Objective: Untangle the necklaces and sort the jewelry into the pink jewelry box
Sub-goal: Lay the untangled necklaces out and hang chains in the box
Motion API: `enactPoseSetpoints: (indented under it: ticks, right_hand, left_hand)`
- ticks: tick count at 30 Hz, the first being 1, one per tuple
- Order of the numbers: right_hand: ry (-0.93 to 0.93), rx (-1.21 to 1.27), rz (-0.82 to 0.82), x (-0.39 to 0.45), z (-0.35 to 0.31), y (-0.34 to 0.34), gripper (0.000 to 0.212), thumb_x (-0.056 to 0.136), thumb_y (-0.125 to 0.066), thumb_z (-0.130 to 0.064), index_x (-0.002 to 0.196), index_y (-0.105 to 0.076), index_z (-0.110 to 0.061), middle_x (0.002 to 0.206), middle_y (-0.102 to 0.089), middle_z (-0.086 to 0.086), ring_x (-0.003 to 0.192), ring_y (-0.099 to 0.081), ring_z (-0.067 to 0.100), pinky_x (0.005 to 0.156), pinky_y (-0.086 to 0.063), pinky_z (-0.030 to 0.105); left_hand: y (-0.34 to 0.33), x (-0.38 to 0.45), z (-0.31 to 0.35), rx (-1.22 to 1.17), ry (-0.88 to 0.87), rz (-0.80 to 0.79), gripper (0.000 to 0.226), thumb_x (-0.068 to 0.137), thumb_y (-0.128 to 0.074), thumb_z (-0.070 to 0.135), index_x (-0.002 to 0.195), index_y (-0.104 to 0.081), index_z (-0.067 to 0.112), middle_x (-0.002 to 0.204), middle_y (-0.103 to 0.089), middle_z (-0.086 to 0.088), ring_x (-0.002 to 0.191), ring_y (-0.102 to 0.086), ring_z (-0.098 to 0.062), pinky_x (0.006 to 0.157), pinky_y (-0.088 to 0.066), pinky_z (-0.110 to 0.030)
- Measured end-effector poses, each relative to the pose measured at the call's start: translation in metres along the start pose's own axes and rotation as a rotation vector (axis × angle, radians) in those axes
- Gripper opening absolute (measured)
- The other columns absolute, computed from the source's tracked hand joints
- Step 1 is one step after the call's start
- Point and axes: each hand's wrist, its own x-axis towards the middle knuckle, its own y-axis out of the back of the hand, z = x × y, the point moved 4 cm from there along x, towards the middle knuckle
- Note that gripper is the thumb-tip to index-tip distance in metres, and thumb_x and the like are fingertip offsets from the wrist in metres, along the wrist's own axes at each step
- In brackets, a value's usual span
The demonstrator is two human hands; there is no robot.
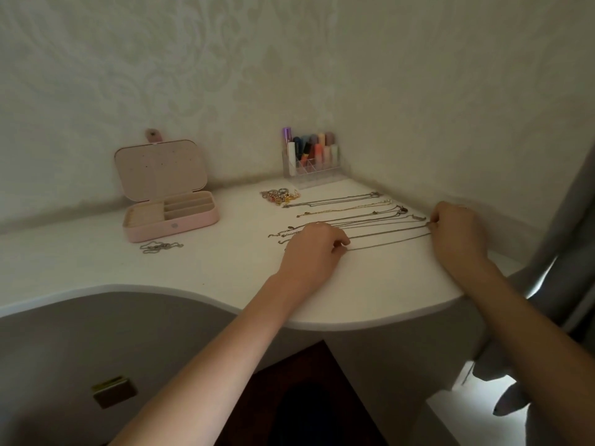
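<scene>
Near the table's right edge, your left hand and right hand pinch the front chain taut; looks untangled, so box it next.

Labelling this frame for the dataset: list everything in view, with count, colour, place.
jewelry box: 1, pink, lid open, back left of table
loose chain: 1, silver, bunched in front of the box
rings pile: 1 heap, mixed silver and gold, mid-back
necklaces: several, silver and gold, laid straight in rows, right of centre
organiser: 1, clear, holding coloured tubes, back by wall
table: 1, white, curved edge
left hand: pinching the nearest chain's left end
right hand: pinching its right end
</scene>
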Motion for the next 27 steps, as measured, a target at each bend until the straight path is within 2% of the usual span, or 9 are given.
enactPoseSetpoints:
  ticks: [6, 8, 10, 11, 13, 14, 16, 23, 27]
  right_hand:
    - [0.021, -0.067, 0.025, 0.002, -0.004, 0.000, 0.016, 0.087, -0.049, 0.005, 0.096, -0.063, 0.004, 0.097, -0.061, 0.027, 0.091, -0.059, 0.042, 0.072, -0.048, 0.042]
    - [0.053, -0.051, 0.021, 0.000, -0.007, -0.001, 0.018, 0.090, -0.048, 0.000, 0.098, -0.064, 0.003, 0.099, -0.062, 0.026, 0.091, -0.060, 0.041, 0.075, -0.050, 0.042]
    - [0.150, 0.042, -0.069, -0.003, -0.015, -0.004, 0.027, 0.097, -0.047, -0.015, 0.113, -0.061, 0.001, 0.109, -0.063, 0.027, 0.100, -0.060, 0.041, 0.084, -0.050, 0.043]
    - [0.207, 0.098, -0.166, -0.005, -0.019, -0.007, 0.036, 0.099, -0.045, -0.022, 0.124, -0.056, 0.001, 0.121, -0.059, 0.026, 0.111, -0.057, 0.040, 0.093, -0.046, 0.042]
    - [0.257, 0.124, -0.389, -0.008, -0.025, -0.015, 0.051, 0.102, -0.037, -0.032, 0.142, -0.038, -0.002, 0.147, -0.039, 0.018, 0.136, -0.037, 0.030, 0.112, -0.027, 0.036]
    - [0.256, 0.090, -0.471, -0.007, -0.025, -0.019, 0.055, 0.102, -0.031, -0.036, 0.147, -0.030, -0.005, 0.154, -0.027, 0.013, 0.143, -0.026, 0.023, 0.116, -0.016, 0.034]
    - [0.245, 0.010, -0.549, -0.005, -0.023, -0.024, 0.058, 0.102, -0.025, -0.040, 0.150, -0.020, -0.008, 0.158, -0.016, 0.008, 0.146, -0.014, 0.018, 0.117, -0.007, 0.033]
    - [0.222, -0.019, -0.532, -0.003, -0.021, -0.026, 0.058, 0.102, -0.022, -0.041, 0.151, -0.017, -0.009, 0.159, -0.014, 0.007, 0.147, -0.012, 0.018, 0.117, -0.004, 0.033]
    - [0.284, -0.015, -0.397, -0.004, -0.027, -0.017, 0.055, 0.103, -0.026, -0.037, 0.150, -0.022, -0.008, 0.157, -0.022, 0.007, 0.146, -0.015, 0.017, 0.116, -0.005, 0.033]
  left_hand:
    - [0.001, -0.001, -0.009, 0.008, -0.009, 0.019, 0.026, 0.091, -0.051, 0.006, 0.105, -0.071, 0.017, 0.111, -0.065, 0.000, 0.108, -0.055, -0.019, 0.091, -0.045, -0.037]
    - [0.001, -0.002, -0.011, -0.013, -0.088, 0.022, 0.028, 0.094, -0.049, 0.010, 0.116, -0.066, 0.015, 0.123, -0.062, -0.002, 0.118, -0.051, -0.020, 0.100, -0.041, -0.037]
    - [-0.005, -0.006, -0.008, 0.024, -0.160, -0.140, 0.040, 0.099, -0.043, 0.026, 0.137, -0.048, 0.015, 0.147, -0.042, -0.004, 0.137, -0.034, -0.019, 0.114, -0.025, -0.035]
    - [-0.010, -0.008, -0.008, 0.070, -0.148, -0.262, 0.049, 0.101, -0.035, 0.037, 0.146, -0.034, 0.017, 0.155, -0.026, -0.002, 0.144, -0.019, -0.017, 0.118, -0.014, -0.034]
    - [-0.016, -0.010, -0.014, 0.162, -0.067, -0.451, 0.058, 0.100, -0.019, 0.050, 0.151, -0.011, 0.026, 0.160, -0.003, 0.004, 0.147, 0.001, -0.013, 0.119, 0.002, -0.038]
    - [-0.017, -0.010, -0.016, 0.190, -0.044, -0.493, 0.058, 0.099, -0.014, 0.053, 0.151, -0.004, 0.029, 0.159, 0.002, 0.006, 0.146, 0.006, -0.013, 0.119, 0.005, -0.039]
    - [-0.015, -0.009, -0.018, 0.215, -0.036, -0.528, 0.058, 0.098, -0.010, 0.055, 0.150, 0.002, 0.033, 0.159, 0.007, 0.007, 0.146, 0.009, -0.011, 0.118, 0.007, -0.041]
    - [-0.016, -0.003, -0.025, 0.236, -0.059, -0.537, 0.061, 0.096, -0.009, 0.058, 0.150, 0.005, 0.033, 0.158, 0.010, 0.010, 0.144, 0.014, -0.008, 0.117, 0.011, -0.044]
    - [-0.012, -0.005, -0.026, 0.236, -0.090, -0.415, 0.066, 0.093, -0.008, 0.061, 0.150, 0.008, 0.032, 0.157, 0.014, 0.011, 0.142, 0.020, -0.005, 0.116, 0.014, -0.044]
